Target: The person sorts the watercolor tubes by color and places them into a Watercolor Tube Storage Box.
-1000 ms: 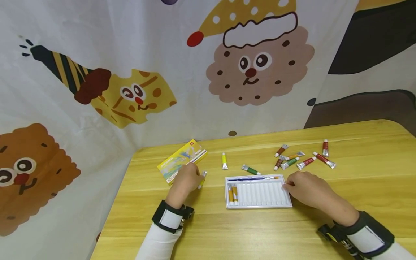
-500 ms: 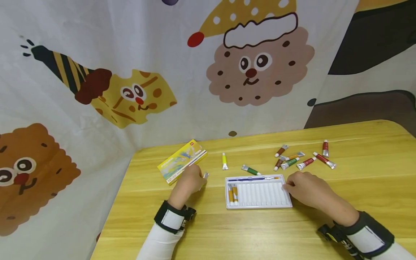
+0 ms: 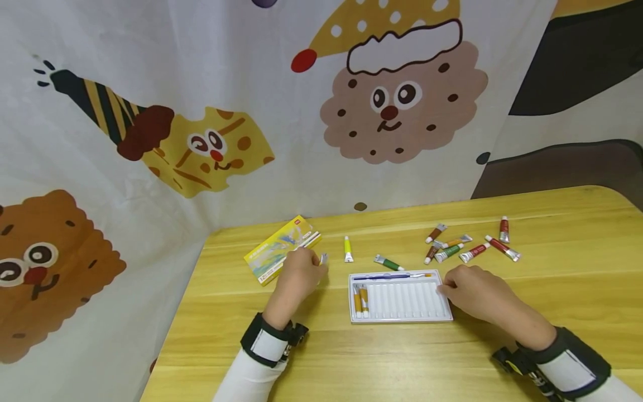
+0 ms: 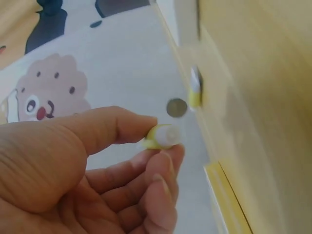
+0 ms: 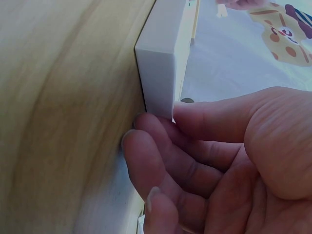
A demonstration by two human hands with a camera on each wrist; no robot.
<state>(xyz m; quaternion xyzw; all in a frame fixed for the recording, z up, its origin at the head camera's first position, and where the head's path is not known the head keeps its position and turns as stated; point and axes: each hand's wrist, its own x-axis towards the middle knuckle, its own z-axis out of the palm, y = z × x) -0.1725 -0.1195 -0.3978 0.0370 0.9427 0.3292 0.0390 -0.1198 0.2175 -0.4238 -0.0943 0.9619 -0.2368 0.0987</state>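
My left hand (image 3: 300, 273) pinches a small yellow paint tube (image 4: 165, 136) between thumb and fingertips, its white cap facing the left wrist camera. In the head view only the tube's silver end shows past the fingers, and the hand overlaps the yellow box (image 3: 278, 248). At the right end of the white paint tray (image 3: 407, 300), my right hand (image 3: 474, 293) grips the rim with thumb and fingers. Two ochre tubes (image 3: 360, 301) lie side by side in the tray's left slots. A blue paintbrush (image 3: 384, 277) rests along its back groove.
Behind the tray lie a yellow tube (image 3: 348, 249) and a dark green tube (image 3: 388, 263). Several brown, orange, green and red tubes (image 3: 473, 253) are scattered farther right. A printed cloth (image 3: 281, 184) hangs along the back of the wooden table (image 3: 321, 357).
My left hand has lifted the yellow paint tube and moved slightly right and up in the head view, the tube's silver end rising with it. My right hand stays at the tray.
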